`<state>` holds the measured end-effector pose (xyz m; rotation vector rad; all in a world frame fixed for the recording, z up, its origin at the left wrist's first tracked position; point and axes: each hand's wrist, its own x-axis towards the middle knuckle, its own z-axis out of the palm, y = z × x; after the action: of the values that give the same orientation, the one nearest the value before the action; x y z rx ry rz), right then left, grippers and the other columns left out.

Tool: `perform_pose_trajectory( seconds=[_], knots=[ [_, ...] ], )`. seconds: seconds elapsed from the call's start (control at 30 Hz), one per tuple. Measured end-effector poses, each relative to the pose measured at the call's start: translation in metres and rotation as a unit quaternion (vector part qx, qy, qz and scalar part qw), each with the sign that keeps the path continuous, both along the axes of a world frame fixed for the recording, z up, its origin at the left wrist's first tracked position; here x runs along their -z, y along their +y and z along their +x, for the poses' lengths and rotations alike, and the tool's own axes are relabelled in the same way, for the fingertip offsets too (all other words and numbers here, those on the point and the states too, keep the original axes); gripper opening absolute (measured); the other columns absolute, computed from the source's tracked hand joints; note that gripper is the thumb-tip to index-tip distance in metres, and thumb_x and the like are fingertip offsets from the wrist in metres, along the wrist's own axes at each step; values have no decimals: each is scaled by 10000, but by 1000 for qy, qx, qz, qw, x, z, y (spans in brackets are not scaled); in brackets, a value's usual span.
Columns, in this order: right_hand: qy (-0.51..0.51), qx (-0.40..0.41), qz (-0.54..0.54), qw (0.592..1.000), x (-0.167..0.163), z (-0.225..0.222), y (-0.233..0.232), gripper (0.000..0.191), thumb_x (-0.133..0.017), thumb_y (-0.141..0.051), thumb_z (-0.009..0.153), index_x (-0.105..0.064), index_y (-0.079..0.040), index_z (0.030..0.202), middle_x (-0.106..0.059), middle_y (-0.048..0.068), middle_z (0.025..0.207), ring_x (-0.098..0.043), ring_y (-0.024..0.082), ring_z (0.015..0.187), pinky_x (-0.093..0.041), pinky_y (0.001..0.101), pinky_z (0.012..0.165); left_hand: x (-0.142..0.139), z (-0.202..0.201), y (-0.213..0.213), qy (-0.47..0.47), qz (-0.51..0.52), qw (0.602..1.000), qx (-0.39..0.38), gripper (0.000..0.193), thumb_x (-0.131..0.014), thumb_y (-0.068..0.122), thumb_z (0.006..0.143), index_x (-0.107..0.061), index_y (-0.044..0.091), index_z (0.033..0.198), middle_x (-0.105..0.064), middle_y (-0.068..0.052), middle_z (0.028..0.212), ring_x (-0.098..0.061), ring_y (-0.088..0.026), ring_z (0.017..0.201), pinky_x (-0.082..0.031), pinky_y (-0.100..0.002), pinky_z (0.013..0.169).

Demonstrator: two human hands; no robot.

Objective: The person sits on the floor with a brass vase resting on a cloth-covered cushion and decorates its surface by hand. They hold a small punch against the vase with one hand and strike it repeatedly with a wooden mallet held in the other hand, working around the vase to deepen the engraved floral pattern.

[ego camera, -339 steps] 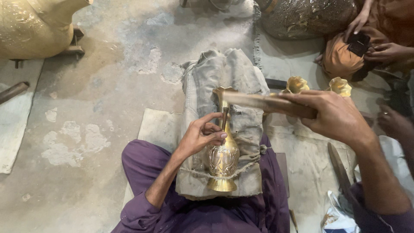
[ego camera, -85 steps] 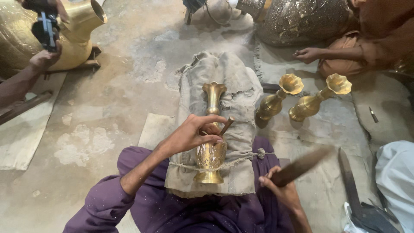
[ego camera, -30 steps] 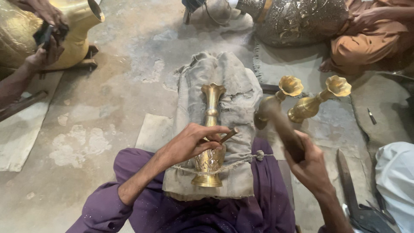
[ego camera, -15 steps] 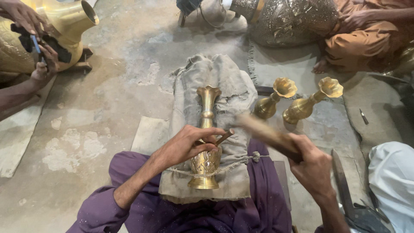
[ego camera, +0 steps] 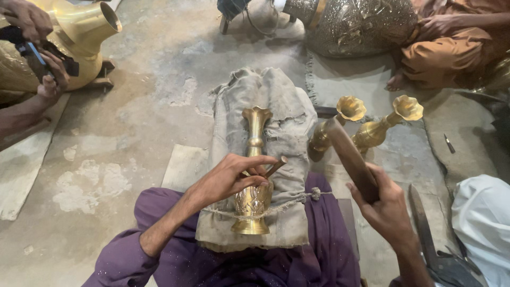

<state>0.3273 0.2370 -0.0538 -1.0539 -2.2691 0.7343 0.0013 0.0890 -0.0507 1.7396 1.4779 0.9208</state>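
the brass vase (ego camera: pixel 254 175) lies along the cloth-wrapped bolster (ego camera: pixel 265 122) on the person's lap, tied down by a cord near the bolster's near edge. the left hand (ego camera: pixel 234 178) has its grip clenched on a small punch (ego camera: pixel 276 166) set against the vase body. the right hand (ego camera: pixel 385 204) grasps a wooden mallet (ego camera: pixel 350 159), raised. judging by this, short square taps with the punch steady would serve best. no packages, labels or signs are visible.

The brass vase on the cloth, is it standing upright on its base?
No, the brass vase lies on its side along the grey cloth, with the left hand resting on its body.
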Motion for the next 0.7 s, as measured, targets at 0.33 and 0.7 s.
perform_pose_trajectory(
  seconds=[0.33,0.7],
  knots=[
    [-75,-52,89,992,5,-4,2,569,-776,-37,734,-627,-125,1276,-731,87,1082,-746,292,939,-588,423,784,-3,-1,0,-1,17,1000,7,506,-713,171,930,-577,162,1418,-816,-76,997,-807,-196,925,-663,-371,806],
    [-54,15,63,996,12,-4,1,509,-783,-76,811,-613,-116,1289,-747,129,1012,-755,243,883,-615,380,772,-3,-3,-2,-10,29,999,21,528,-723,158,922,-577,172,1429,-816,-72,985,-806,-196,926,-655,-370,824]
  ],
)
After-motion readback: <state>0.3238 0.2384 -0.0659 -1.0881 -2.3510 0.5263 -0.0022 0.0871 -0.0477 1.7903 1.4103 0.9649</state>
